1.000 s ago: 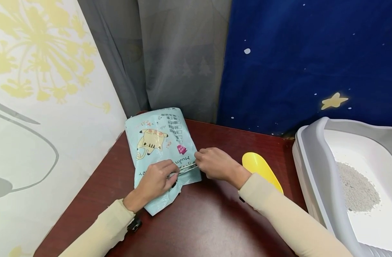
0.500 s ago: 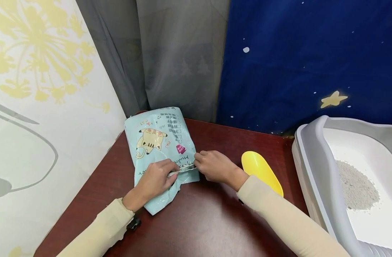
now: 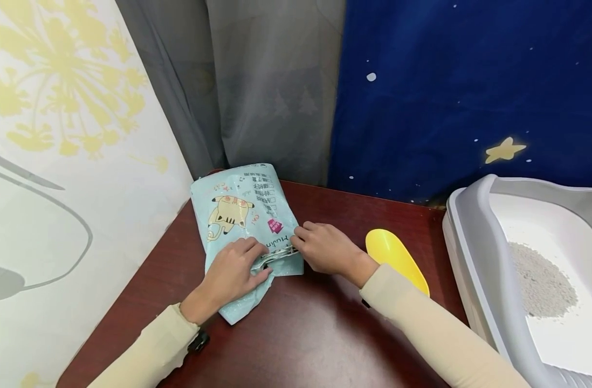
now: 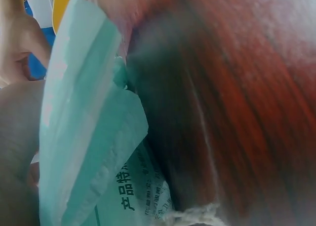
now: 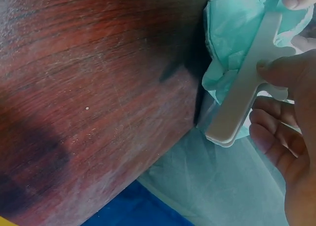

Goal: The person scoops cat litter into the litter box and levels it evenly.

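A light-blue cat-litter bag (image 3: 240, 215) with a printed cartoon cat lies on the dark-red table, its near end folded and crumpled. My left hand (image 3: 230, 272) holds this end, fingers over the fold and thumb on the near side. My right hand (image 3: 325, 248) pinches a pale bag clip (image 5: 242, 87) between thumb and curled fingers. The long clip lies across the folded bag, as the right wrist view shows; in the head view only a thin strip of it shows between the hands. Close up in the left wrist view is the bag's crumpled blue film (image 4: 89, 112).
A yellow scoop (image 3: 395, 258) lies right of my right hand, partly behind the sleeve. Farther right stands a grey-and-white litter tray (image 3: 485, 258) with a heap of grey litter (image 3: 541, 280). A patterned white wall (image 3: 107, 215) borders the left; grey and blue curtains hang behind.
My left hand has shifted slightly, and its thumb and fingertips are a little farther apart at the fold. The right hand stays at the clip's end; the bag has hardly moved.
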A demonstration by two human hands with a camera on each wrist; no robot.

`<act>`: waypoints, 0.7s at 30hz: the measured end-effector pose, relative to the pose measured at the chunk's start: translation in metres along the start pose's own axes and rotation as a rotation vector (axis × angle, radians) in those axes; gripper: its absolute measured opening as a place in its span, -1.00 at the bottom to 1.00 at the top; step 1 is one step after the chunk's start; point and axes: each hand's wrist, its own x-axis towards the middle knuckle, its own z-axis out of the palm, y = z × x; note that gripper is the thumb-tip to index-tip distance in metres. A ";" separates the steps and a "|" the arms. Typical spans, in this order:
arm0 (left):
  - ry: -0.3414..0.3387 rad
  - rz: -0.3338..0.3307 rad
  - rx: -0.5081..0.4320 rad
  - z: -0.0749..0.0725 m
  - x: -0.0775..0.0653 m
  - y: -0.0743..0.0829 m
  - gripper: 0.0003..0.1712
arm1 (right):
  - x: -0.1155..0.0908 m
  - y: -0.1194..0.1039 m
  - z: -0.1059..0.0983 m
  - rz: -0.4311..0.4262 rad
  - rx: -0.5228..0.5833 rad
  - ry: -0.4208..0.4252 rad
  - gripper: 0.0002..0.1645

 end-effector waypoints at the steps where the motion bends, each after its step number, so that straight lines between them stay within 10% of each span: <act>1: -0.004 0.000 0.002 0.000 0.000 0.000 -0.60 | 0.000 0.000 0.000 0.006 0.005 -0.001 -0.77; 13: -0.063 -0.012 0.035 -0.003 0.005 0.002 -0.47 | -0.007 0.003 -0.005 0.077 0.123 -0.094 -0.27; 21: -0.094 -0.030 0.030 -0.009 0.008 0.004 -0.30 | -0.013 0.003 -0.009 0.131 0.217 -0.025 -0.28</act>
